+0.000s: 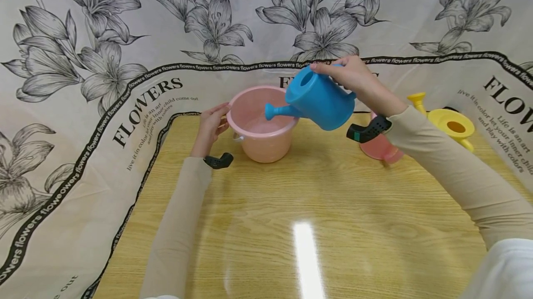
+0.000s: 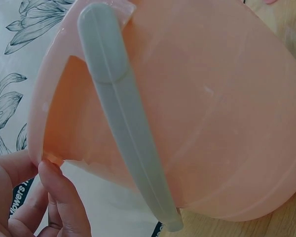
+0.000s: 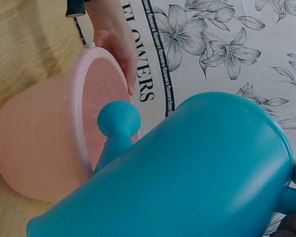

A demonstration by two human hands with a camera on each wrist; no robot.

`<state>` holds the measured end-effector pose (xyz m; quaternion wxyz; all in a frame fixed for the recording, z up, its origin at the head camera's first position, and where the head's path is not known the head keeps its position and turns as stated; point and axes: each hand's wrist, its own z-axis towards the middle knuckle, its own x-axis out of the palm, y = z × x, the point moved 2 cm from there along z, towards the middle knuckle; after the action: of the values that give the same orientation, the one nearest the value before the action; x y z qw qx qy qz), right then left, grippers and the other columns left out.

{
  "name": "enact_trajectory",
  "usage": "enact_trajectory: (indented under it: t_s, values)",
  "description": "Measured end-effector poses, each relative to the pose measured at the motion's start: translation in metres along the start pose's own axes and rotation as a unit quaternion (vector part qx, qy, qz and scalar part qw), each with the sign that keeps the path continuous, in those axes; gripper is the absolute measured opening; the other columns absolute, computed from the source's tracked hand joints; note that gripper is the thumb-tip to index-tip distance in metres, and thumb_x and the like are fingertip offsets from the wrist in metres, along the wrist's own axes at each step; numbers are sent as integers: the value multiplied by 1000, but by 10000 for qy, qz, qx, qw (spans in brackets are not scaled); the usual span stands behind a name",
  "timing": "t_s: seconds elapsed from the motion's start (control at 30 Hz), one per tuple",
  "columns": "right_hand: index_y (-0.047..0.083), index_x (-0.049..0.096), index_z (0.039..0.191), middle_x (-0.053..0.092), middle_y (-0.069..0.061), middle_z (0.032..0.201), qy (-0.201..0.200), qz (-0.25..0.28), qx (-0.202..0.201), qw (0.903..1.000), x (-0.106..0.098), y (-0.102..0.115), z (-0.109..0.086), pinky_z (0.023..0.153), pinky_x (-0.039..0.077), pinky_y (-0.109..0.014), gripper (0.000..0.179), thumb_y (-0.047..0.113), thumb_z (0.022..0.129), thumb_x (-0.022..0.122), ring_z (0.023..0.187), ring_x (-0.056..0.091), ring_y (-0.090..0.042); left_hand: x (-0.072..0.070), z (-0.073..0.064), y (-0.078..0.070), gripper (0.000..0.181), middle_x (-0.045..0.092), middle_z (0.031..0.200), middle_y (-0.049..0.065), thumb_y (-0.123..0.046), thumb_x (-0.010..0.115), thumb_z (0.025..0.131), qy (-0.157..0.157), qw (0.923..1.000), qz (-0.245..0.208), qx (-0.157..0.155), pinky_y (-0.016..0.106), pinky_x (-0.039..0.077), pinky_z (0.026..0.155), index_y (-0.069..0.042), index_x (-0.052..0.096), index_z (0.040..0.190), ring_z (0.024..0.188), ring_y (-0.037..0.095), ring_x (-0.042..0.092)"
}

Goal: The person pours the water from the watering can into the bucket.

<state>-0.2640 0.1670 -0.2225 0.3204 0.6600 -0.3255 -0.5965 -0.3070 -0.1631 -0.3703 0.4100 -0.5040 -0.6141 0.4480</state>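
Observation:
A pink bucket [image 1: 266, 146] stands near the far edge of the wooden table. My left hand [image 1: 211, 125] pinches its rim on the left side; in the left wrist view, thumb and finger [image 2: 64, 197] meet at the lip beside the pale bucket handle [image 2: 133, 123]. With my right hand [image 1: 351, 77] I hold a blue watering can [image 1: 325, 109] in the air by its handle. The can tips left, its spout head [image 3: 119, 118] at the bucket's mouth. No water stream can be made out. Much of the right hand is hidden in the right wrist view.
To the right on the table [image 1: 266, 215] is a pink watering can [image 1: 376, 146], partly behind my right wrist. A yellow watering can [image 1: 451, 125] stands farther right, partly covered by my forearm. Flower-printed cloth [image 1: 233, 72] borders the table at the back and left.

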Motion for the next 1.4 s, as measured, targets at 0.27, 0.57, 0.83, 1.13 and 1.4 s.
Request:
enact_trajectory:
  t_s: [0.27, 0.57, 0.83, 1.13, 1.4]
  values:
    - [19, 34, 58, 25, 7, 57, -57, -65, 2, 10000, 1, 1, 0, 84, 30, -47, 59, 64, 79, 65, 79, 37, -21, 0, -1, 0, 34, 61, 111, 2, -26, 61, 94, -35, 10000, 10, 35, 16, 51, 60, -13, 63, 126, 73, 7, 57]
    - [20, 34, 57, 24, 8, 55, -43, -20, 5, 10000, 2, 0, -2, 79, 28, -44, 59, 65, 78, 66, 67, 34, -16, 0, 0, 1, 34, 61, 111, 3, -27, 63, 94, -75, 10000, 16, 36, 16, 51, 60, -13, 64, 125, 73, 7, 57]
    - [19, 37, 57, 25, 8, 56, -82, -139, -205, 9997, 4, 2, -5, 80, 30, -43, 56, 62, 80, 66, 78, 38, -18, 0, 1, 1, 34, 61, 110, 2, -26, 62, 94, -54, 10000, -5, 49, 14, 50, 58, -13, 64, 125, 73, 7, 57]
    - [20, 37, 56, 23, 8, 56, -88, -110, -181, 9997, 5, 3, -6, 79, 29, -42, 57, 62, 79, 67, 74, 36, -17, 1, 2, 0, 34, 61, 100, -1, -24, 64, 93, -69, 9999, -143, -20, 13, 49, 54, -13, 65, 125, 63, 4, 55]
    - [19, 41, 59, 33, 7, 64, -126, -191, -90, 9997, 3, 4, -5, 83, 35, -44, 55, 64, 79, 65, 86, 38, -19, 0, 2, -1, 34, 61, 103, -1, -26, 63, 93, -45, 9999, -114, -109, 13, 49, 54, -14, 64, 125, 63, 4, 56]
